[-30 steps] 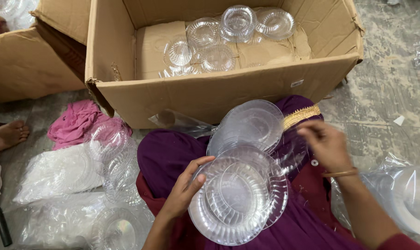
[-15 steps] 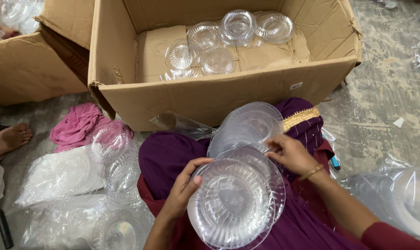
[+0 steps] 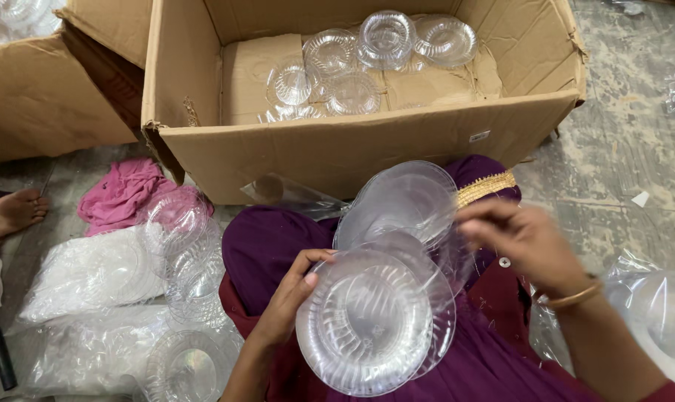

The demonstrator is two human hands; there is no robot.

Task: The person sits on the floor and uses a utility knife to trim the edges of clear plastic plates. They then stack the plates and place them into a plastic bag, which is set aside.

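A: How far along? The cardboard box (image 3: 337,149) holds only a few clear bowls (image 3: 386,37); wrapped stacks (image 3: 92,272) lie on the floor.

B: Left hand (image 3: 289,298) fingers pinch the lap stack of plates (image 3: 367,327). Right hand (image 3: 523,242) is blurred; cannot tell its fingers, beside the upper plate (image 3: 404,201).
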